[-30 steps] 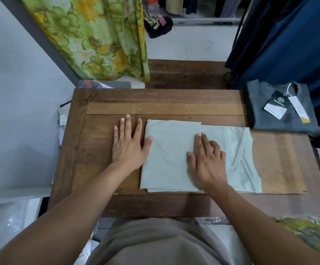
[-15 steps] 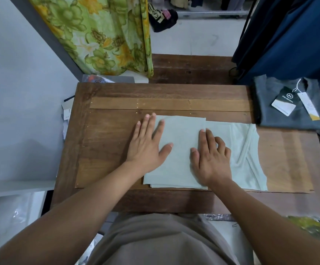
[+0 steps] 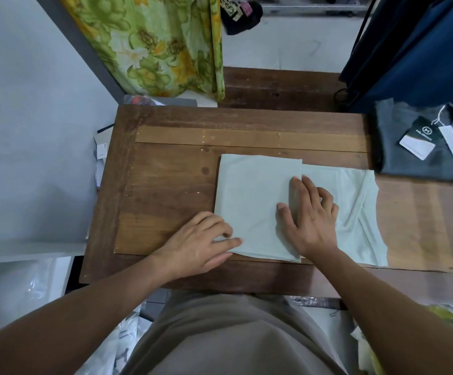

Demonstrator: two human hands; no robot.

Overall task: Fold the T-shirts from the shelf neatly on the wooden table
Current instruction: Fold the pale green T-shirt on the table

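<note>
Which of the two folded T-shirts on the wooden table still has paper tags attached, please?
The dark grey T-shirt at the table's far right corner; a black-and-white tag and a white-and-yellow one lie on it. The pale green T-shirt under both hands shows none.

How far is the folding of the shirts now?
Done: a grey T-shirt with tags lies folded at the table's right edge. In hand: the pale green T-shirt is partly folded; the right hand presses it, the left hand pinches its near corner. Left: the final fold over the collar end.
</note>
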